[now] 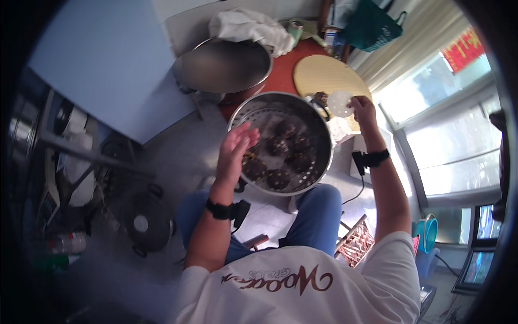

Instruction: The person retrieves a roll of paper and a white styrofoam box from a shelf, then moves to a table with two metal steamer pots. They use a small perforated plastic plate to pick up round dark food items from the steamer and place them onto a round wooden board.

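Observation:
A metal steamer pot (325, 162) with a perforated inner tray stands before me, above my knees, with several dark, speckled food balls (277, 145) inside. My left hand (238, 148) is over its left rim, palm turned inward with the fingers apart, and holds nothing. To the right of the pot, my right hand (361, 108) pinches the edge of a thin, round, white perforated sheet (340, 103). Just left of that sheet is another dark ball (321, 98), near the pot's black handle and the round yellowish board (323, 75).
A wide dark pan (226, 67) and white cloth (251, 26) are on the red table (283, 69). At upper left is a pale blue panel (105, 60). A black-handled lid (147, 220) lies low at left; a woven basket (358, 243) stands at lower right.

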